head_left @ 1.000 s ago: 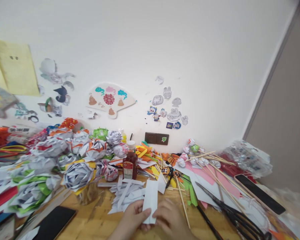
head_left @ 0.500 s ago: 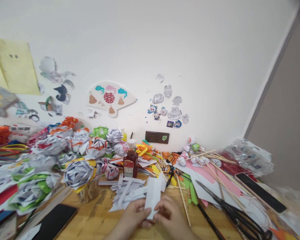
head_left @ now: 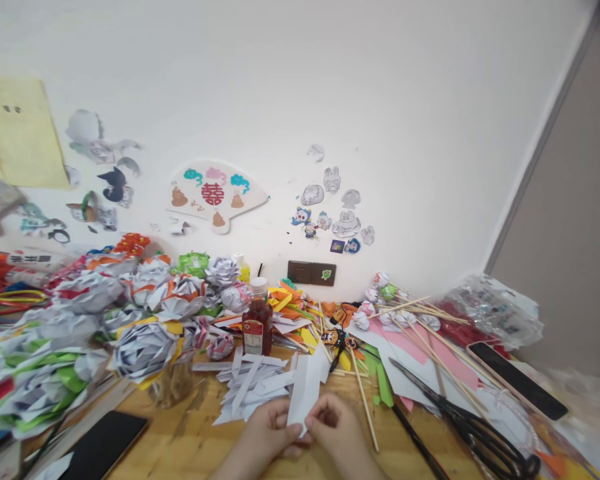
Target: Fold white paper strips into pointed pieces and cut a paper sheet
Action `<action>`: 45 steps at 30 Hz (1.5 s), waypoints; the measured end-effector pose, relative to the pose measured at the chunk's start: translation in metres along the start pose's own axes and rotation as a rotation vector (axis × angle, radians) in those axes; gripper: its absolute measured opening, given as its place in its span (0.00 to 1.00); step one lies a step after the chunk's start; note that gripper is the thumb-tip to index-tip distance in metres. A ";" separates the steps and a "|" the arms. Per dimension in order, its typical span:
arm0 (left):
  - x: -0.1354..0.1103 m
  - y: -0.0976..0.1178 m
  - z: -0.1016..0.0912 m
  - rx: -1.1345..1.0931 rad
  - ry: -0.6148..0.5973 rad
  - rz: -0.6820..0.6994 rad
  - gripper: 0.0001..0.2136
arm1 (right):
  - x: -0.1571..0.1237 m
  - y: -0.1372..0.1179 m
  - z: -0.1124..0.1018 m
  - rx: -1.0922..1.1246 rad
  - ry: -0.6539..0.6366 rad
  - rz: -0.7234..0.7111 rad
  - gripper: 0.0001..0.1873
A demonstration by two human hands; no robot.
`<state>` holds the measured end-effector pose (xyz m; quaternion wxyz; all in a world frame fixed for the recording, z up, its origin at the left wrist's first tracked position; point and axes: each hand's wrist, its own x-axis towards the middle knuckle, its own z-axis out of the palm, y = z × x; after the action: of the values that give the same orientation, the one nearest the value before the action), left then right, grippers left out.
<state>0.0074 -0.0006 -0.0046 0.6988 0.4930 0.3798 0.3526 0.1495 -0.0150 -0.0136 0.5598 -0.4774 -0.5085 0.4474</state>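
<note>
A white strip of folded paper [head_left: 305,387] stands up between my two hands above the front of the wooden table. My left hand [head_left: 273,427] pinches its lower left side, thumb in front and fingers behind. At the lower right edge, my right hand [head_left: 333,423] presses thumb and fingertips together on the same paper. A loose pile of white paper strips [head_left: 253,387] lies just beyond my left hand. Behind that pile stands a bottle of dark red liquid [head_left: 257,320] with a white cap.
Many folded paper flowers [head_left: 147,347] crowd the left side. Black scissors [head_left: 460,417], thin wooden sticks [head_left: 364,400] and a phone [head_left: 517,380] lie to the right. Another dark phone [head_left: 105,443] rests at front left. A white wall [head_left: 380,80] with stickers rises behind.
Both hands stay on the paper strip. The right hand's fingers have drawn into a tighter pinch at its lower edge. The whole view has shifted slightly, with things on the left sliding leftward.
</note>
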 end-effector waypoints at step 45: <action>-0.002 0.005 0.003 -0.057 0.013 -0.041 0.19 | -0.003 -0.002 -0.002 0.135 -0.048 -0.075 0.14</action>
<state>0.0083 -0.0020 0.0014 0.7172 0.4626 0.3844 0.3520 0.1511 -0.0179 -0.0121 0.5947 -0.4085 -0.5078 0.4706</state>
